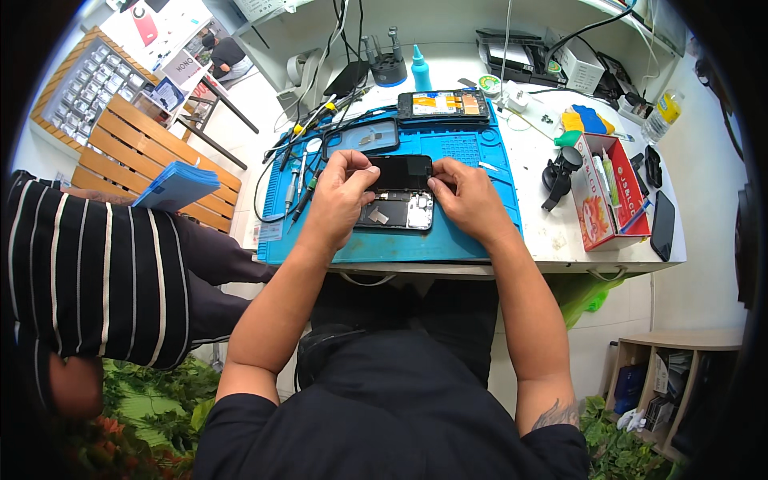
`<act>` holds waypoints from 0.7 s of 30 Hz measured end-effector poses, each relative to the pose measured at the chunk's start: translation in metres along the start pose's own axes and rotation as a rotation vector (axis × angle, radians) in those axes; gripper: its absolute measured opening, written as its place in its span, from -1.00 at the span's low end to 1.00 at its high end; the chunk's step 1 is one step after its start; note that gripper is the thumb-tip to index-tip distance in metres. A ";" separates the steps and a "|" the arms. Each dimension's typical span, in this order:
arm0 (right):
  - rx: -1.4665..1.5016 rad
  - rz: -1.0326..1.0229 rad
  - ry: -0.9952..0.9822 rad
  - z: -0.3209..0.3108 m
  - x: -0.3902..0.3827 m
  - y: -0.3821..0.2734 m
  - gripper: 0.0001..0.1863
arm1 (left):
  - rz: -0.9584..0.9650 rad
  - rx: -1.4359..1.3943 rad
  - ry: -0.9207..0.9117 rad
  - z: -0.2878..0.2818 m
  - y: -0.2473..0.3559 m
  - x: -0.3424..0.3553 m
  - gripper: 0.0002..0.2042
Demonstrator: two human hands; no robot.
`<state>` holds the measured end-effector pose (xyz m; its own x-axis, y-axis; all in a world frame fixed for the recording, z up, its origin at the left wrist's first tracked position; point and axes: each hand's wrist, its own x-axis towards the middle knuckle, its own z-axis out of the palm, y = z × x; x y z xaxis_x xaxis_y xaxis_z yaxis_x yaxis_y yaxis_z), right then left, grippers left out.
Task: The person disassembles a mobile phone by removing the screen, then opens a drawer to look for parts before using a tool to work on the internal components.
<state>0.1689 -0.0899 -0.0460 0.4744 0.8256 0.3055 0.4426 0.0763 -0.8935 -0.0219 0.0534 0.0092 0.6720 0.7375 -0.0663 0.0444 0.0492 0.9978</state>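
Observation:
On the blue repair mat [448, 244], an opened phone body [404, 214] lies with its inner parts bare and a small metal plate [378, 216] on it. A dark phone screen [402, 172] is held at the body's far end. The fingers of my left hand [342, 196] are closed at its left edge, thumb and forefinger bent together. At its right edge, my right hand [472, 198] pinches with thumb and forefinger. My fingers hide both side edges of the screen.
Behind my hands lie a phone case [364, 138] and another opened phone [442, 106]. Screwdrivers [302, 188] and cables lie left. A blue bottle [420, 70] stands at the back. A red box [604, 196] and a phone [662, 226] are right. A person in stripes [104, 264] stands left.

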 end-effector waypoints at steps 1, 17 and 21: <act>0.006 0.000 -0.004 0.000 0.000 0.000 -0.81 | 0.000 -0.015 -0.008 0.000 0.000 0.000 -0.76; 0.022 0.027 -0.013 0.000 0.000 -0.003 -0.79 | -0.069 -0.376 0.084 -0.022 -0.009 0.006 -0.90; -0.004 0.026 -0.016 0.000 0.001 0.000 -0.79 | -0.059 -0.310 0.093 -0.020 -0.009 0.005 -0.89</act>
<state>0.1695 -0.0895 -0.0457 0.4741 0.8359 0.2767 0.4330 0.0522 -0.8999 -0.0333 0.0701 -0.0007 0.6041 0.7848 -0.1380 -0.1556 0.2860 0.9455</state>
